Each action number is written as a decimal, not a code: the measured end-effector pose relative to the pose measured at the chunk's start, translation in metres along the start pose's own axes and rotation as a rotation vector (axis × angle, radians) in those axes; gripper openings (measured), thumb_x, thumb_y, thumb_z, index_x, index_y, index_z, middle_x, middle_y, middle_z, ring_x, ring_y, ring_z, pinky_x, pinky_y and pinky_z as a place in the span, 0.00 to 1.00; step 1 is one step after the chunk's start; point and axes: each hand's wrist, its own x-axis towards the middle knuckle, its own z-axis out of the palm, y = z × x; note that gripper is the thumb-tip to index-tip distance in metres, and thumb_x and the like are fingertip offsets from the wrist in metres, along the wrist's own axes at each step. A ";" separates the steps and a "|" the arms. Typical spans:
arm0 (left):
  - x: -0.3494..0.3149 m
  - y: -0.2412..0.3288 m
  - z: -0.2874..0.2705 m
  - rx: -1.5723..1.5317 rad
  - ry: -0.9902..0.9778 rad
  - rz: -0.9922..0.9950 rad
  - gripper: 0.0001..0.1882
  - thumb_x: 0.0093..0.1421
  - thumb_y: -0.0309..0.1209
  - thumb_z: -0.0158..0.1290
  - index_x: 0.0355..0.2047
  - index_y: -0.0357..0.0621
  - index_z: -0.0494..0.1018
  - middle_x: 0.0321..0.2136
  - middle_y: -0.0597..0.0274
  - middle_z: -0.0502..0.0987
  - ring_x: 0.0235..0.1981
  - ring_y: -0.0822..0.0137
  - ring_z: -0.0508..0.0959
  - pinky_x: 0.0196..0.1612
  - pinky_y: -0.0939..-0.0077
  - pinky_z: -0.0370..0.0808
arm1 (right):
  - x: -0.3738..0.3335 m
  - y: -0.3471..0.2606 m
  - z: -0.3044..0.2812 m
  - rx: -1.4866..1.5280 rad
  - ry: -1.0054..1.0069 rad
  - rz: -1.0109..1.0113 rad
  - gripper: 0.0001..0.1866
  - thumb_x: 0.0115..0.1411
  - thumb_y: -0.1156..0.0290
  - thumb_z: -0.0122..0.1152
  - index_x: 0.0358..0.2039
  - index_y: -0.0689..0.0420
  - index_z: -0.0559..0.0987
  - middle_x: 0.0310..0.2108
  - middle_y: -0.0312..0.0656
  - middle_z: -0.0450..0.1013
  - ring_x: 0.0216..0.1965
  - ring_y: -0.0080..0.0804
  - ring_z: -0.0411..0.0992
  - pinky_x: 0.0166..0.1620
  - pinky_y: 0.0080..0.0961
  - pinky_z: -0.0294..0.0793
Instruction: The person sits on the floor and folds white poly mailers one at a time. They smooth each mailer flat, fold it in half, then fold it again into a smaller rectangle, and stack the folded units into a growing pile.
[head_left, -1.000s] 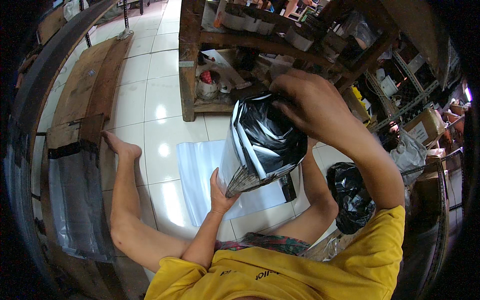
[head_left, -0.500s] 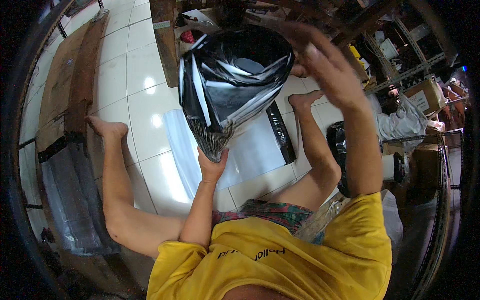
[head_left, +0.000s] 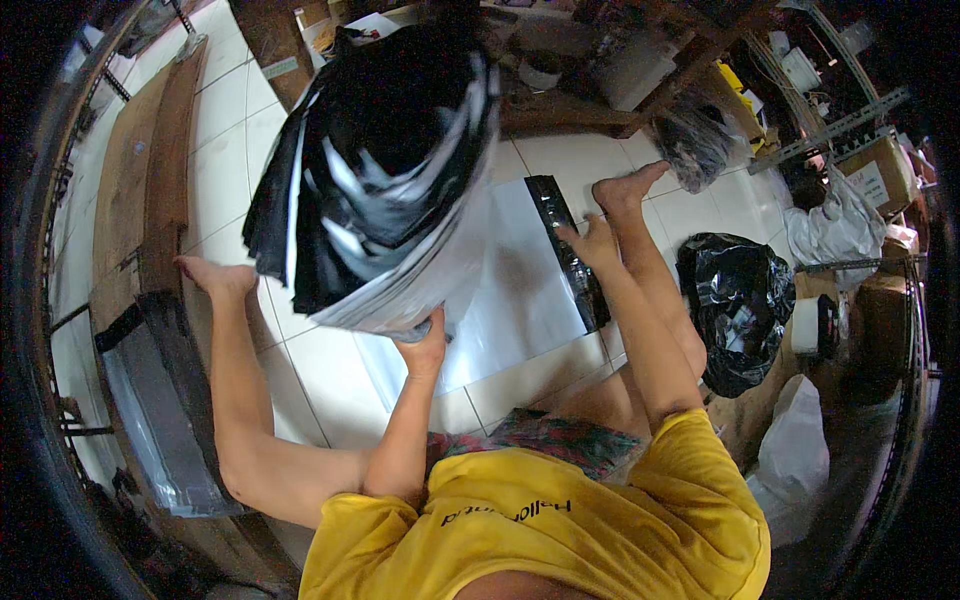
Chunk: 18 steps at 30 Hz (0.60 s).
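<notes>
A bulky, folded bundle of black-and-white plastic sheets (head_left: 375, 215) rose from the person's left hand (head_left: 424, 347), which gripped its near end, thumb visible and the fingers mostly hidden. The bundle's long axis ran away from that hand and slightly leftward. The right hand (head_left: 597, 245), well apart from it, was loosely open with nothing seen in its grasp. It was at the black strip (head_left: 570, 262) edging a flat white plastic sheet (head_left: 515, 320), which lay on the tiled floor (head_left: 305, 375) between and below the hands; whether fingers touched the strip could not be told.
</notes>
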 end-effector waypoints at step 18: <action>0.046 0.043 -0.070 0.116 0.350 0.058 0.16 0.62 0.26 0.62 0.47 0.28 0.76 0.49 0.51 0.79 0.49 0.60 0.77 0.57 0.65 0.72 | 0.045 0.047 0.051 0.302 -0.481 0.080 0.32 0.43 0.61 0.84 0.45 0.63 0.80 0.37 0.43 0.80 0.36 0.34 0.77 0.40 0.30 0.78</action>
